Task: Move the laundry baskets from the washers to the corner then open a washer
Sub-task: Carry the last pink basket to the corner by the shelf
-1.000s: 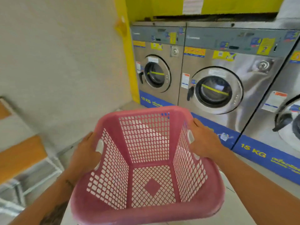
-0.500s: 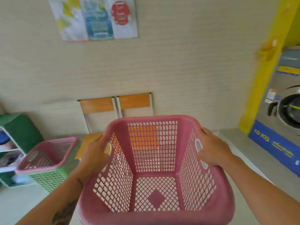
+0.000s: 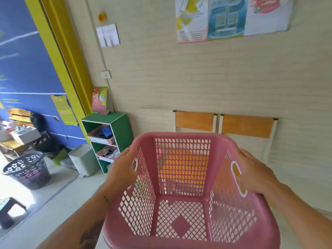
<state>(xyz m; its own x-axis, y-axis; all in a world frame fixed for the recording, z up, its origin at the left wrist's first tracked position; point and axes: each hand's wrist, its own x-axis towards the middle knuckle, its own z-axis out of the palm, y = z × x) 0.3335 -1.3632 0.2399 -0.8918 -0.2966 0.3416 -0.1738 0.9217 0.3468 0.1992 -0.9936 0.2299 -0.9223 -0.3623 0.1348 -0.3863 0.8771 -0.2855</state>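
I carry an empty pink laundry basket [image 3: 181, 193] with mesh walls in front of me, above the floor. My left hand [image 3: 122, 169] grips its left handle slot and my right hand [image 3: 255, 175] grips its right handle slot. Green mesh of another basket shows faintly through the pink basket's left wall; most of it is hidden. No washer is in view.
A green shelf unit [image 3: 116, 133] stands in the corner by the yellow door frame [image 3: 68, 56], with a white bin [image 3: 84, 160] beside it. Two orange-backed chairs [image 3: 222, 123] line the beige wall. A dark round basket [image 3: 27, 169] sits outside at the left.
My view has swung further left with the basket still held: the washers have left the frame, and the corner shelf, doorway and outside area have come in.
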